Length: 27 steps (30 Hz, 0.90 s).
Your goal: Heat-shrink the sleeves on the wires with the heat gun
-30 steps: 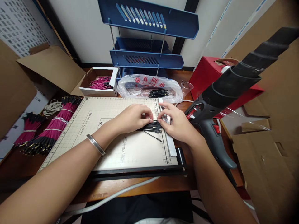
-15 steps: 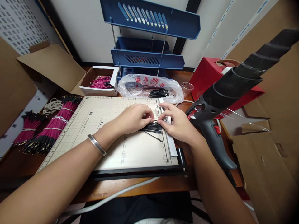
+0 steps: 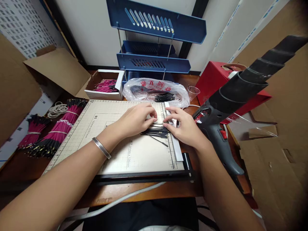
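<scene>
Short thin black wires [image 3: 156, 132] lie in a loose row on a cream paper trimmer board [image 3: 149, 157], near its right edge. One of them sits apart at a slant below the others. My left hand [image 3: 137, 119] is just above the row, fingers curled and thumb close to the index finger; what is between them, if anything, is too small to make out. At the right ends of the wires, my right hand [image 3: 181, 126] pinches a thin black wire [image 3: 158, 124] with thumb and index finger, its other fingers stretched over the white strip [image 3: 176, 149] along the board's edge.
Bundles of magenta and black wires [image 3: 59, 130] lie left of the board. Behind it stand a white box [image 3: 103, 95] of magenta wires, a plastic bag [image 3: 134, 91] with black wires and a blue rack [image 3: 154, 64]. A heat gun [image 3: 223, 112] stands close on the right.
My left hand has drawn slightly left and up, away from my right fingertips, leaving a wider gap between the hands. My right hand stays at the wire ends. The view has shifted slightly.
</scene>
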### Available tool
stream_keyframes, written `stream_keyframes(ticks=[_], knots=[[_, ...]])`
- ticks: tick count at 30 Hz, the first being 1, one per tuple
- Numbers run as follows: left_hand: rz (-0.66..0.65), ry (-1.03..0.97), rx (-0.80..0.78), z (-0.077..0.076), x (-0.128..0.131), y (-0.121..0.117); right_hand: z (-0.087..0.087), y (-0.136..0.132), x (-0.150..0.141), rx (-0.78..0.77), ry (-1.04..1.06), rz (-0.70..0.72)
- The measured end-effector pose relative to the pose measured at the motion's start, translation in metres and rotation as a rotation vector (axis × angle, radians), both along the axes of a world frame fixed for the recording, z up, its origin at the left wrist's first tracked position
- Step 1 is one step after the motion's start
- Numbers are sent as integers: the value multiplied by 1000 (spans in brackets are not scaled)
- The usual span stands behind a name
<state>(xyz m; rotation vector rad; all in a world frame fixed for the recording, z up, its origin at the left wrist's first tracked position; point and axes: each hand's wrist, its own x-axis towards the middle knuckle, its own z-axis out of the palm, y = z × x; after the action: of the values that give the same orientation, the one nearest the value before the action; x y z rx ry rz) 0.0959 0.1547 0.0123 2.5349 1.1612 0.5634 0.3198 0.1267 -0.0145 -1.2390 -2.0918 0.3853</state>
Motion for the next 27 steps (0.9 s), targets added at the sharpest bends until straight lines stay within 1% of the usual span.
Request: stream_keyframes(ticks=[4, 9, 13, 17, 20, 24, 27], knots=[[-29, -15, -15, -3, -1, 1, -1, 1, 0, 2, 3, 12], [-141, -76, 35, -5, 3, 1, 1, 0, -2, 43, 80, 33], [-108, -148, 71, -3, 3, 1, 3, -1, -4, 70, 158, 33], [-87, -180, 40, 0, 2, -1, 4, -2, -6, 71, 226, 42], [-89, -275, -47, 2, 2, -3, 5, -3, -8, 62, 256, 22], [-74, -436, -288, 6, 3, -5, 7, -5, -10, 35, 343, -12], [-42, -454, -374, 9, 5, -7, 9, -6, -12, 30, 388, -26]])
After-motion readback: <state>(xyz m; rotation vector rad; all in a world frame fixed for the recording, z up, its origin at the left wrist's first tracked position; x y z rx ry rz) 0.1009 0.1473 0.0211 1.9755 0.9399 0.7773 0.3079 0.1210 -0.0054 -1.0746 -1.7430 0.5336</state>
